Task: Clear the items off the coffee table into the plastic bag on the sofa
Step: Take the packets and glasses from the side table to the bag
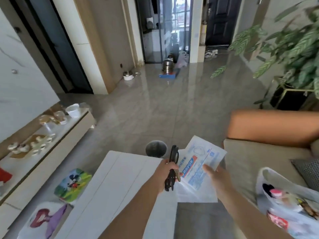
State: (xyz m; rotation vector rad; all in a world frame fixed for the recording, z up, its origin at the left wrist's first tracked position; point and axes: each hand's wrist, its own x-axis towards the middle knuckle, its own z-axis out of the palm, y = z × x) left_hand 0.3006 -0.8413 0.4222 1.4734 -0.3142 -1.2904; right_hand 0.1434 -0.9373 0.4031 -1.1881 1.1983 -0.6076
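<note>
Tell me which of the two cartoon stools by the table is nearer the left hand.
The green stool, with the cartoon mouse on it. It stands farther up the table than the white-and-purple stool, nearer the left hand.

Holding a black object point(170, 171) in the left hand point(164, 175) and a white printed packet point(198, 169) in the right hand point(215, 175), both hanging over the coffee table's point(120, 178) near right corner, with open air lying toward 4 o'clock as far as the plastic bag point(283, 204) on the sofa point(250, 152). Standing in the way at 2 o'clock: the orange sofa arm point(269, 126), with a dark cushion point(307, 171) just behind the bag. Leaving bare floor point(164, 104) open at 12 o'clock past the round bin point(156, 149), and crowding 9 o'clock with cartoon-printed stools point(73, 185).
</note>
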